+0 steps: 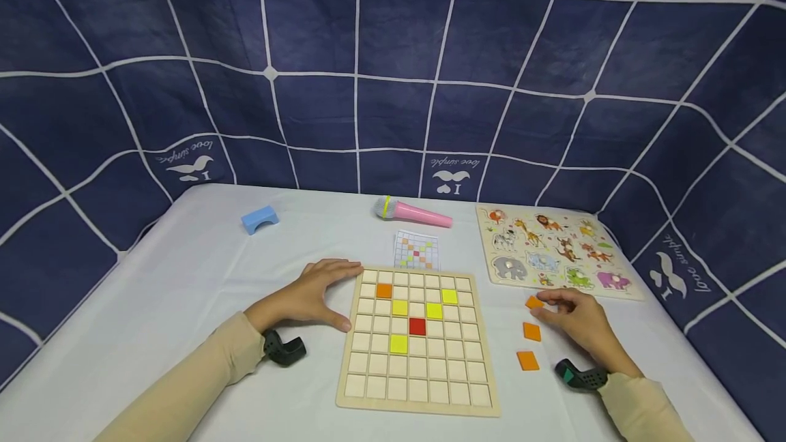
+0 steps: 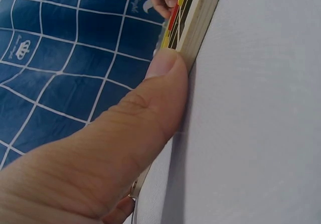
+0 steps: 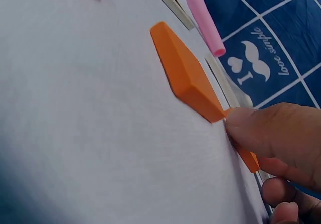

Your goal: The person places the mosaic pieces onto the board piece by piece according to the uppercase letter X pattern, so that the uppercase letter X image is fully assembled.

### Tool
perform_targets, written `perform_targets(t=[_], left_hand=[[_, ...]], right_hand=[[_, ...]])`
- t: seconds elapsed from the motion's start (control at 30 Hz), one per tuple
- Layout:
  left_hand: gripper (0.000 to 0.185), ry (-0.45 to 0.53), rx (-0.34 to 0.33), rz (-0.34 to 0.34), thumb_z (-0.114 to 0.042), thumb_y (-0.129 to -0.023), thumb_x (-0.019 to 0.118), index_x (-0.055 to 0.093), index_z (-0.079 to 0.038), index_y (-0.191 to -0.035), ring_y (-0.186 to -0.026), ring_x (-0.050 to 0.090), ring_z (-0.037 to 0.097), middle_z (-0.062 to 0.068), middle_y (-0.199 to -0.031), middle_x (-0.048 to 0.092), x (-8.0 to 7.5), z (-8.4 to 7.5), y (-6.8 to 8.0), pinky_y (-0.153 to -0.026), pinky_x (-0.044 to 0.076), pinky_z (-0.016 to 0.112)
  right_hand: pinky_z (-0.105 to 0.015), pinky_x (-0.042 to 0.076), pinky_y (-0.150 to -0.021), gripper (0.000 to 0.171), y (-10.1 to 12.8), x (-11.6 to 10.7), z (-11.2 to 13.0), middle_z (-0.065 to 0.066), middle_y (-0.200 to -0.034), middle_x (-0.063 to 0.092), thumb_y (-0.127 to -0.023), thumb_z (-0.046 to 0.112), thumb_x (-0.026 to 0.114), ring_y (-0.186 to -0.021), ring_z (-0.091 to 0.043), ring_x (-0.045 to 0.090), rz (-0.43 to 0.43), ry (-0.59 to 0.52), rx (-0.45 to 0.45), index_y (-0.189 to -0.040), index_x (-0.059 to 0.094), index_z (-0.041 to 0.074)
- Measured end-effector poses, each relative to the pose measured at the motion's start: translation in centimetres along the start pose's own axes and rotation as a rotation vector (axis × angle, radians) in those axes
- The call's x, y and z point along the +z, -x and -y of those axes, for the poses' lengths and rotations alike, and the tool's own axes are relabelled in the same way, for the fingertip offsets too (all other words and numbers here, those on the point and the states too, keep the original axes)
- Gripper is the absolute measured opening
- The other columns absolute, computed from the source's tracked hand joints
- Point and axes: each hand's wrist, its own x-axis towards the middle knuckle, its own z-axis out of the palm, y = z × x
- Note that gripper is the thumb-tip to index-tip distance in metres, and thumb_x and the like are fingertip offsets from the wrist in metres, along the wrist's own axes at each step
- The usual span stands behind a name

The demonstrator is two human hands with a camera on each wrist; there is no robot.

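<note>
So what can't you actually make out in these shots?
- Pattern card, head view: its coloured squares are too small to match against the wooden grid board.
- Left hand, left wrist view: only the thumb shows against the board's edge; the other fingers are out of frame.
- Orange tile pinched by the right hand, right wrist view: mostly covered by the fingers.

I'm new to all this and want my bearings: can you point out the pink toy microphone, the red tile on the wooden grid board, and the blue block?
pink toy microphone (image 1: 424, 213), head view, middle of its handle.
red tile (image 1: 417, 326), head view, tile centre.
blue block (image 1: 259, 219), head view, front face.
</note>
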Motion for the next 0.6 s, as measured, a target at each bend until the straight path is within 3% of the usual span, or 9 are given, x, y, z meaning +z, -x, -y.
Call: perform_targets(t=[0.33,0.47,0.6], left_hand=[[0.11,0.008,-0.003,0.002,-0.046,-0.071,0.101,0.05,-0.008,-0.161,-0.156,0.033,0.043,0.014,-0.167,0.047,-0.11,-0.08,0.06,-0.121,0.022,0.068],[0.11,0.011,-0.003,0.002,-0.045,-0.071,0.101,0.051,-0.008,-0.161,-0.156,0.033,0.043,0.015,-0.167,0.047,-0.12,-0.09,0.06,-0.121,0.022,0.068],[0.11,0.014,-0.016,0.004,-0.045,-0.071,0.101,0.051,-0.008,-0.162,-0.156,0.033,0.043,0.015,-0.167,0.047,-0.08,-0.18,0.12,-0.121,0.021,0.069]], right_hand=[[-0.027,0.036,-0.063,0.03,-0.02,-0.16,0.06,-0.004,-0.085,0.055,-0.089,0.014,0.09,-0.074,-0.015,0.047,0.01,0.071,-0.022,-0.111,0.081,-0.004],[-0.027,0.037,-0.063,0.031,0.04,-0.11,0.03,-0.004,-0.085,0.055,-0.089,0.012,0.089,-0.074,-0.014,0.047,0.009,0.052,-0.029,-0.113,0.08,-0.005],[-0.026,0.037,-0.061,0.029,0.08,0.18,-0.2,-0.003,-0.084,0.056,-0.087,0.009,0.09,-0.07,-0.011,0.047,0.001,-0.017,-0.096,-0.111,0.08,-0.004]])
